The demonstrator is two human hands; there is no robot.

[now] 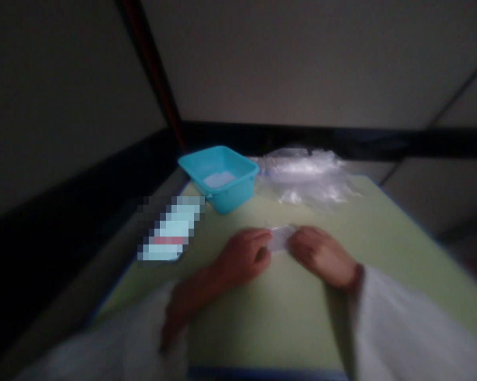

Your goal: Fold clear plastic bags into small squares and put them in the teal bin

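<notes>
A small, clear plastic bag (280, 239) lies between my two hands, low over the middle of the table. My left hand (246, 255) is closed on its left edge, thumb and fingers curled together. On the opposite edge, my right hand (320, 251) is closed too, with the fingers bent down over the plastic. Blur hides the exact fingertips and whether anything is inside the bag. White sleeves cover both forearms.
A turquoise plastic basket (234, 197) with white pieces inside stands at the back left. Beside it lies a heap of clear plastic bags (310, 177). A pixelated flat item (173, 230) rests at the left edge of the green table (270, 328). Walls rise behind.
</notes>
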